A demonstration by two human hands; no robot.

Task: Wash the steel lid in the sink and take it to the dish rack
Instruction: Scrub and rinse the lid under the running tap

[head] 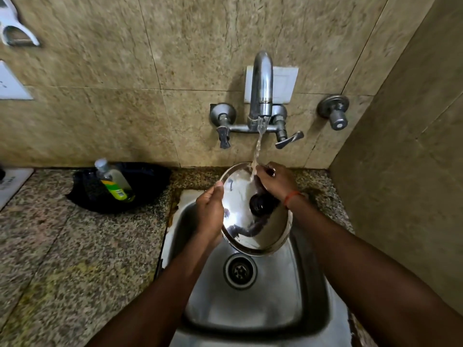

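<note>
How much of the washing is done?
Done: the wall tap is running. In hand: the left hand and right hand hold the round shiny steel lid under the water, over the steel sink. Left: carrying it to the rack, not in view.

Shiny silver lid (240, 196) with black knob (260, 205); speckled grey-brown granite counter (75, 246)

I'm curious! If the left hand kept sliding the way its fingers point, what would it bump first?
Probably nothing new: the left hand already grips the steel lid by its rim.
</note>
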